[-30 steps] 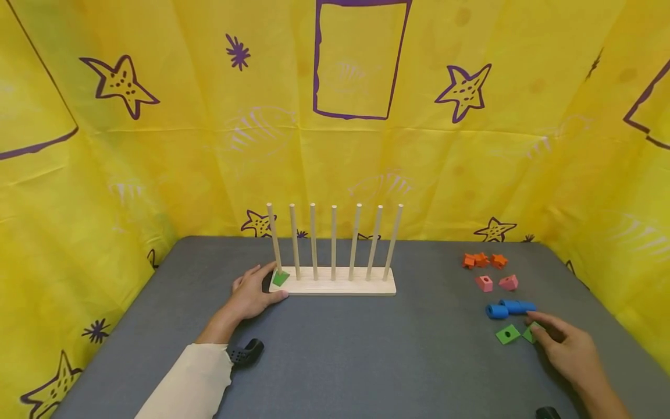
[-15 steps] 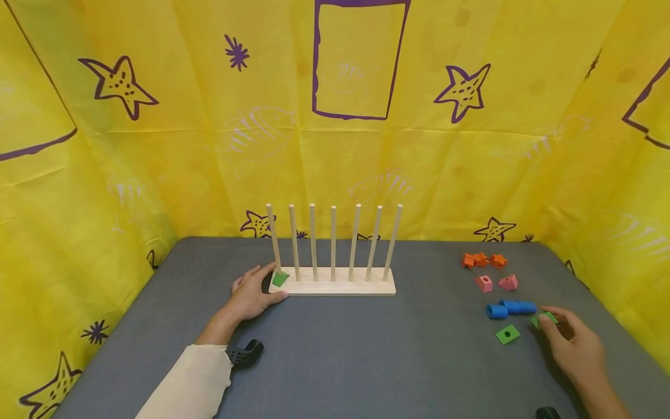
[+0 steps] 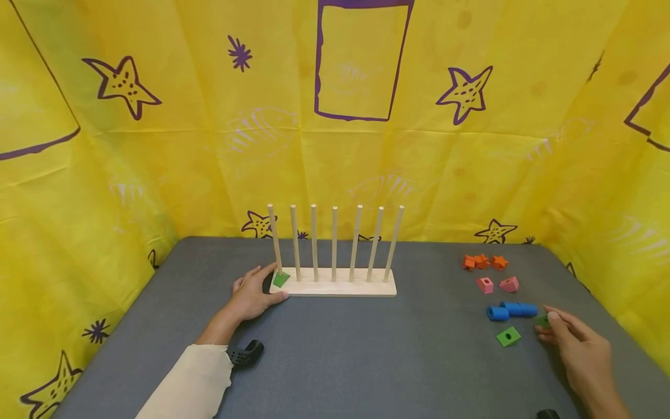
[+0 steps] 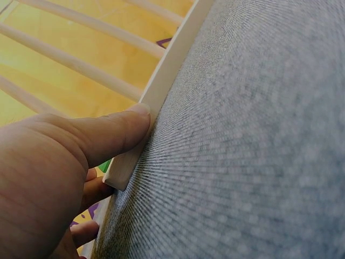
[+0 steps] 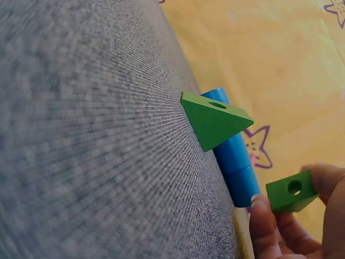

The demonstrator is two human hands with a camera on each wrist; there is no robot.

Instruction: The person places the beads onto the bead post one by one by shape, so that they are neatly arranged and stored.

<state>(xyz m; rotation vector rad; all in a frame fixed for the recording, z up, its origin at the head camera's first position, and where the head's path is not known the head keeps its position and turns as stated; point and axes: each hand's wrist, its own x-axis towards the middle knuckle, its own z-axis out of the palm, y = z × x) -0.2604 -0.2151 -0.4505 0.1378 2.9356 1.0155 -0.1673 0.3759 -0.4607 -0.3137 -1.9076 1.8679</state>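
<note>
My left hand (image 3: pixel 255 296) grips the left end of a pale wooden peg rack (image 3: pixel 335 288), thumb along its front edge. In the left wrist view the thumb presses the base's side and the fingers go behind its end. One green triangular block (image 3: pixel 281 280) sits at the foot of the leftmost peg. Far to the right, my right hand (image 3: pixel 581 350) pinches a second green triangular block (image 5: pixel 291 191) between thumb and fingers, its hole showing in the right wrist view. Another green triangular block (image 3: pixel 508 336) lies on the table beside that hand.
Blue cylinders (image 3: pixel 518 309) lie just left of the right fingertips. Behind them are two pink blocks (image 3: pixel 509 284) and several orange star blocks (image 3: pixel 499 263). Upright pegs (image 3: pixel 335 241) line the rack. A yellow patterned cloth (image 3: pixel 335 157) hangs around the grey table (image 3: pixel 366 355).
My right hand has lifted the green block from beside the other one and moved right with it, turning it in the fingers. The left hand and rack stay in place.
</note>
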